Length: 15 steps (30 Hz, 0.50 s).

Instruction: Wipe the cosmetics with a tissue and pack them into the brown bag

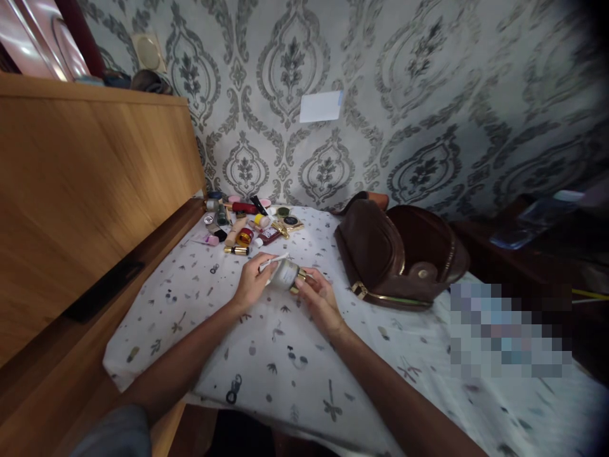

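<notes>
Head view shows us, near the middle of the frame, a small grey bottle (285, 275) with a gold cap, held between two bare hands just above the table. We see the left hand (250, 280) curled around the left end of the bottle, its fingers closed on it, and a thin white stick (274, 261) lies across the top of these fingers. The right hand (318, 297) is at the gold cap end, with its fingers bent and pressed on the cap. We cannot tell if the cap is tight or loose.

Under the hands is a white tablecloth (295, 374) with small dark prints of leaves and keys; it covers the table from the lower middle to the right edge of the frame.

Above and a little left of the hands we find a pile of small cosmetics (247, 222): little tubes, jars and round cases in red, pink, yellow and gold, lying close together near the wall.

To the right of the hands, near but apart from them, a brown leather bag (397, 254) lies open on the cloth, with a gold edge and a round clasp.

On the left side of the frame a wooden cabinet (85, 190) stands beside the table. Behind everything, across the top of the frame, is grey patterned wallpaper (428, 95), and a white card (320, 106) is fixed on it.
</notes>
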Available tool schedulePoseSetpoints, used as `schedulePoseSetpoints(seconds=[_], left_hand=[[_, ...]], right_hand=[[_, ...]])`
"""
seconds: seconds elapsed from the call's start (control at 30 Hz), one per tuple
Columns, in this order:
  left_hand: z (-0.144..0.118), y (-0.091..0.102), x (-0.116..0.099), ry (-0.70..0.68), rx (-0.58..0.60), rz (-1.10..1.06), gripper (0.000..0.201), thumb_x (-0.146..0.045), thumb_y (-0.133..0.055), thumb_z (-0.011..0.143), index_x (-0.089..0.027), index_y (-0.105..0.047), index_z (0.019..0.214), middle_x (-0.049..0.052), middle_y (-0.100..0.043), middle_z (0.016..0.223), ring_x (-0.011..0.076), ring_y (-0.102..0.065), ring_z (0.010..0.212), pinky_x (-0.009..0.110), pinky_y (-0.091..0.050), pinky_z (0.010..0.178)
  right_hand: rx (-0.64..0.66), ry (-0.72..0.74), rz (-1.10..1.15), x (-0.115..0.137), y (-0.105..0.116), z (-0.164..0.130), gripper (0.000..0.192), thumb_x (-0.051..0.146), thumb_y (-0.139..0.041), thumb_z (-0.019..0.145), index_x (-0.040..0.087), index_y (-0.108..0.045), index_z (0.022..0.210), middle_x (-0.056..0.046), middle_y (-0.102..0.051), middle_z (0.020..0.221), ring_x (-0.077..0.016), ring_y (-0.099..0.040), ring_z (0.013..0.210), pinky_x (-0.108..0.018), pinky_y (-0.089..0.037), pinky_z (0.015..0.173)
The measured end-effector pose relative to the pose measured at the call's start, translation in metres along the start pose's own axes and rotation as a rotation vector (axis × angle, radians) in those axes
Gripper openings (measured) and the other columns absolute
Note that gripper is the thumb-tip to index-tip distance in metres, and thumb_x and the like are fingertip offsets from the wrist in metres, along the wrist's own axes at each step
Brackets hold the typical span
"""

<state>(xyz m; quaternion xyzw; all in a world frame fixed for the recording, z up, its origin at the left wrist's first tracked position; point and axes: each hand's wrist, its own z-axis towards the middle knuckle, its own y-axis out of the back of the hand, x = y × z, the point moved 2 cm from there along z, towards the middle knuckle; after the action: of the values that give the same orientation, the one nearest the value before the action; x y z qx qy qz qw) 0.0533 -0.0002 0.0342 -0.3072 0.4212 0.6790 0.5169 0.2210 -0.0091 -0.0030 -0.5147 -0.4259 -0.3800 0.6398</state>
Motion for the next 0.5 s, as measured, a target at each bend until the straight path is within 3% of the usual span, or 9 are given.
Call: schedulePoseSetpoints(seconds=[0.07,0.23,0.5], left_hand=[[-0.0006,-0.0005,0.0002,0.004,0.052,0.004,0.024,-0.030,-0.053,0.090,-0.015,-0.070,0.097,0.009,-0.065,0.103,0.0219,-0.060,0.099,0.027,-0.048,0.078],[-0.0046,-0.0016,-0.0034,-0.084,0.127,0.024,0.032,-0.032,-0.052,0.090,-0.017,-0.070,0.112,0.011,-0.060,0.114,0.0258,-0.056,0.111,0.034,-0.046,0.096],[-0.0043,-0.0014,-0.0083,-0.223,0.117,0.032,0.038,-0.040,-0.046,0.096,-0.020,-0.069,0.120,0.011,-0.063,0.116,0.0244,-0.057,0.112,0.037,-0.043,0.101]], right_hand=[[-0.041,0.000,0.073,-0.0014,0.0026,0.0028,0.042,0.048,-0.080,0.068,0.024,-0.059,0.095,0.000,-0.069,0.085,-0.0181,-0.065,0.077,-0.034,-0.055,0.072],[-0.168,-0.029,0.218,-0.0038,0.0100,0.0090,0.041,0.043,-0.084,0.064,0.024,-0.056,0.087,0.002,-0.071,0.082,-0.0178,-0.068,0.076,-0.035,-0.057,0.072],[-0.145,-0.020,0.120,0.0006,0.0079,0.0068,0.040,0.045,-0.083,0.065,0.023,-0.059,0.088,0.002,-0.067,0.079,-0.0147,-0.062,0.069,-0.026,-0.052,0.058]])
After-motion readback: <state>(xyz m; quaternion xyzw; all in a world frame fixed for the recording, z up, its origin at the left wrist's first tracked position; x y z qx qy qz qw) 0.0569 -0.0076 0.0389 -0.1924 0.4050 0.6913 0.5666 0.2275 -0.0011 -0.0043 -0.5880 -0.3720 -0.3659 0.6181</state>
